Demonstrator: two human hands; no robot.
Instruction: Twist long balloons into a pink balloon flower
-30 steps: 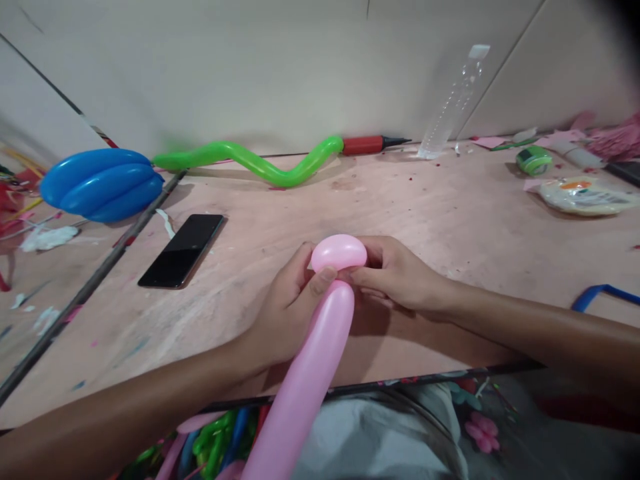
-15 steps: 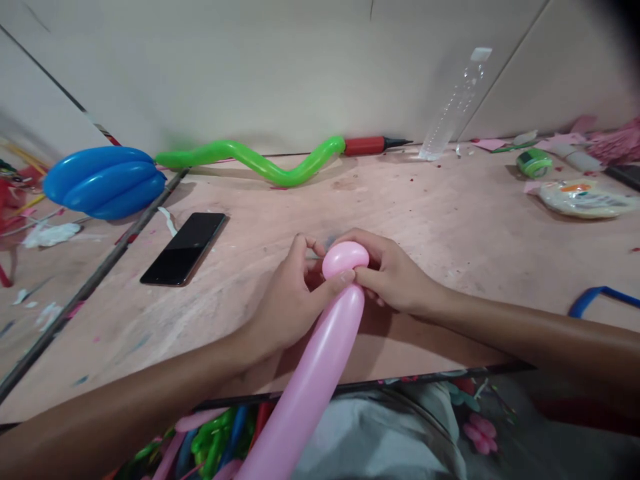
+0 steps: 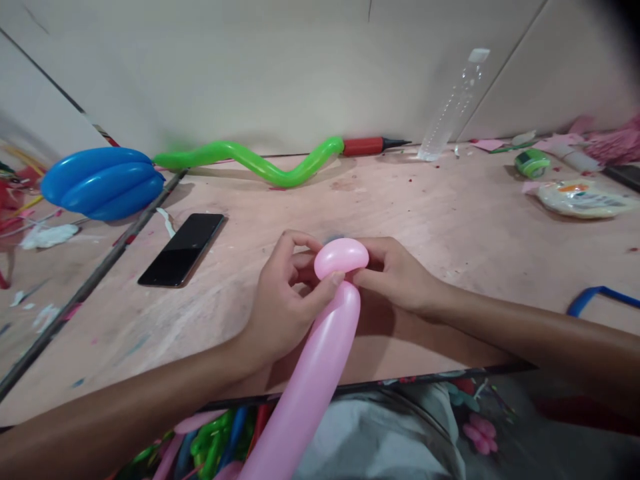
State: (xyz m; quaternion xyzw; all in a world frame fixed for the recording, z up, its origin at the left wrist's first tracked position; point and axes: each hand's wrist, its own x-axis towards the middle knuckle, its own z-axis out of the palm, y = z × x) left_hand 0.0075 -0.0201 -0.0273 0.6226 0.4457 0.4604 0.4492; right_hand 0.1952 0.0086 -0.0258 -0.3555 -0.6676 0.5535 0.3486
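A long pink balloon (image 3: 315, 373) runs from the bottom of the view up over the table's front edge. At its upper end a short round bubble sits above a narrow pinched neck. My left hand (image 3: 287, 293) is closed on the balloon from the left, its thumb lying at the neck and its fingers curled behind the bubble. From the right my right hand (image 3: 395, 273) grips the same neck, thumb and fingers pinched together. The fingertips behind the bubble are partly hidden.
On the pinkish table (image 3: 450, 220) lie a black phone (image 3: 183, 250), blue balloons (image 3: 103, 183), a green balloon (image 3: 280, 175) on a red pump (image 3: 363, 146), a plastic bottle (image 3: 453, 107), a packet (image 3: 583, 199) and a blue strip (image 3: 587, 301). More balloons (image 3: 215, 440) hang below the edge.
The bubble and neck have shifted slightly left, and the bubble looks wider and more curved. My left hand has moved a little left, its thumb still at the neck.
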